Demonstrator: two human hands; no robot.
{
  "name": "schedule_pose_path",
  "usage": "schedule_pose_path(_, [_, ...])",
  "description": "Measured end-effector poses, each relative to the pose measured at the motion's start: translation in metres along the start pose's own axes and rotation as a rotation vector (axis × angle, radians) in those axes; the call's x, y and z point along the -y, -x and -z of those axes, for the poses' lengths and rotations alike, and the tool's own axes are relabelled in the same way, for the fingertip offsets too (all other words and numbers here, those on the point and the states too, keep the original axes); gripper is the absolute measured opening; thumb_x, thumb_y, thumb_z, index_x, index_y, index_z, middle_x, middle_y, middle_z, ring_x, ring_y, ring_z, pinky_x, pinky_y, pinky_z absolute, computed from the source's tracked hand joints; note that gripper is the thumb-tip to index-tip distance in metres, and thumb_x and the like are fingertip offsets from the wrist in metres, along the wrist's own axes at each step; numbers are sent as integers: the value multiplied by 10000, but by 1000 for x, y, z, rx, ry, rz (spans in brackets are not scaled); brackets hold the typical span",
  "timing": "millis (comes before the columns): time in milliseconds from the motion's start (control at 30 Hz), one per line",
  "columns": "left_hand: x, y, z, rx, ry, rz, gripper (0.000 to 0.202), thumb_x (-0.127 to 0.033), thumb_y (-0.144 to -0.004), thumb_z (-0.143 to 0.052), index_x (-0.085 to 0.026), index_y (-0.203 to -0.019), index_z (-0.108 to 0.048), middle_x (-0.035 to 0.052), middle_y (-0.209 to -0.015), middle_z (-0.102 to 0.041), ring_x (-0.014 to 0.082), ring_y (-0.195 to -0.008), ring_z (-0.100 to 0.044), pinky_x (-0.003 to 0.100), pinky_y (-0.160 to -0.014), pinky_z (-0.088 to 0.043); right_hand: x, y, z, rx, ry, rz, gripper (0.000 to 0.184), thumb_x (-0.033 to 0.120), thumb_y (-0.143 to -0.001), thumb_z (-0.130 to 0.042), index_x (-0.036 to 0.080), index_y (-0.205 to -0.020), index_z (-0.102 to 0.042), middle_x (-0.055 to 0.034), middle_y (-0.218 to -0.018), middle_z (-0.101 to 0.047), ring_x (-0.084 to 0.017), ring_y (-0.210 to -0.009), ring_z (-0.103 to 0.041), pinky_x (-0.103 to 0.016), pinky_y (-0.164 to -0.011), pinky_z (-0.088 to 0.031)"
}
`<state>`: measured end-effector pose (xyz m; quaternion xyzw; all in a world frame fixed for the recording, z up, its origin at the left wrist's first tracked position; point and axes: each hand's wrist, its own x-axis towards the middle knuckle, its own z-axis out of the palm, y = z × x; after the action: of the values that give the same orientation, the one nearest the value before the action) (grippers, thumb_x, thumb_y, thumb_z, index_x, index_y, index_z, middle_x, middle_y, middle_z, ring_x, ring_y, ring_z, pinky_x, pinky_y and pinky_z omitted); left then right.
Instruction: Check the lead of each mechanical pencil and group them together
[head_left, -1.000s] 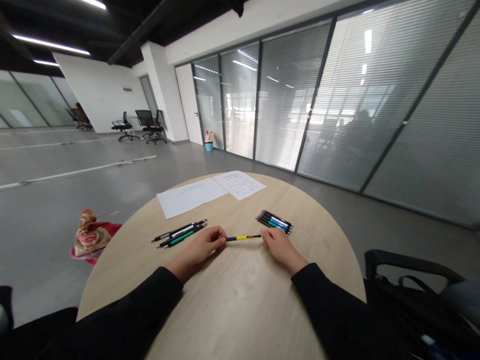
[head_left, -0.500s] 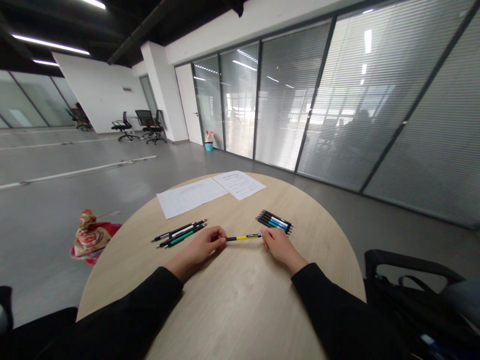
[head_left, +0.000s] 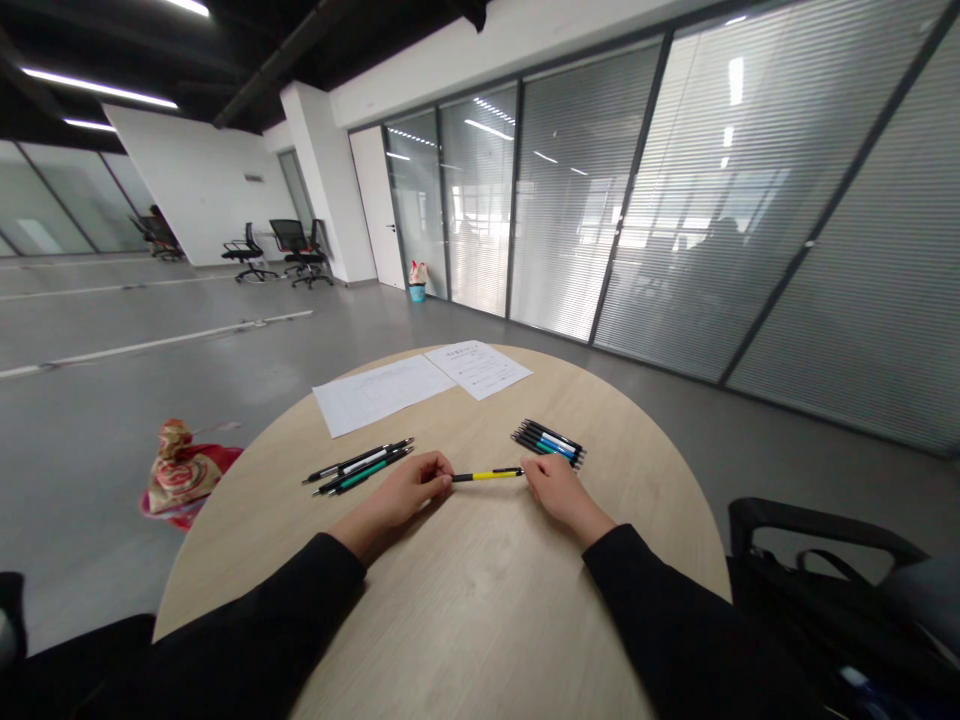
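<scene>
One slim yellow-and-black plastic pen (head_left: 486, 476)

Both ends are pinched in the closed left hand (head_left: 409, 490) and right hand (head_left: 561, 488), over one round wood-grained table (head_left: 480, 600). Left of the pen, one loose dark pen cluster (head_left: 367, 464) is laid; right, one tight pen row (head_left: 551, 440); beyond, two white paper sheets (head_left: 484, 370).

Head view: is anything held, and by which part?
The yellow pen, by both ends: right hand at the clip end, left hand at the other.

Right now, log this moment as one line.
left hand: at yellow-black pen | right hand: at its other end | left pen group: on table | right pen group: beyond right hand
</scene>
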<state>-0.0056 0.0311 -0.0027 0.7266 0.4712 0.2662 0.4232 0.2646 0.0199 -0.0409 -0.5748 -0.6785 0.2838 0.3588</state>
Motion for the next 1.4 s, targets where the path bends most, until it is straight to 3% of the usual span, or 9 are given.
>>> schedule_pose_path(433, [-6,4,-1,16,9,-4,189,-355,-800,-638,-171,-813,-598,-16,-670,-577,140,-627,-481,262,-604,-349,2,0,0,28,-73,-94,464,378,-923,-426,192,-503,-497,30,-414,-422,-122,-437,-414,-256,-483,-283])
schedule_pose_path(600, [-4,3,-2,4,19,2,193,-356,-790,-647,-172,-813,-595,-28,-670,-551,133,-617,-460,255,-592,-328,0,0,-2,41,-93,-41,477,365,-956,-410,186,-528,-523,4,-482,-534,-133,-513,-526,-246,-575,-375])
schedule_pose_path(767, [-2,1,-2,3,15,8,206,-370,-801,-641,-171,-817,-593,-28,-661,-555,127,-602,-450,251,-583,-316,-4,1,-4,45,-194,23,497,407,-1013,-358,155,-692,-643,-36,-633,-656,-148,-633,-610,-254,-688,-436])
schedule_pose_path(1000, [-2,1,-3,19,29,-15,207,-364,-811,-650,-166,-816,-588,-23,-669,-554,126,-612,-450,248,-582,-319,2,4,1,95,22,147,194,282,-902,-571,171,-798,-691,-4,-723,-650,-148,-685,-561,-249,-645,-366])
schedule_pose_path(1200, [-6,2,-3,19,9,-62,168,-316,-774,-665,-170,-837,-613,-16,-722,-566,133,-656,-467,255,-615,-344,2,3,2,85,30,134,207,263,-911,-552,171,-836,-721,-9,-731,-663,-153,-694,-567,-252,-649,-365])
schedule_pose_path(1400, [-6,2,-3,-5,-27,-11,162,-314,-775,-660,-168,-820,-606,-32,-659,-544,123,-596,-431,244,-561,-308,1,3,3,117,48,123,218,266,-908,-564,162,-866,-751,-22,-744,-687,-157,-688,-577,-255,-629,-363])
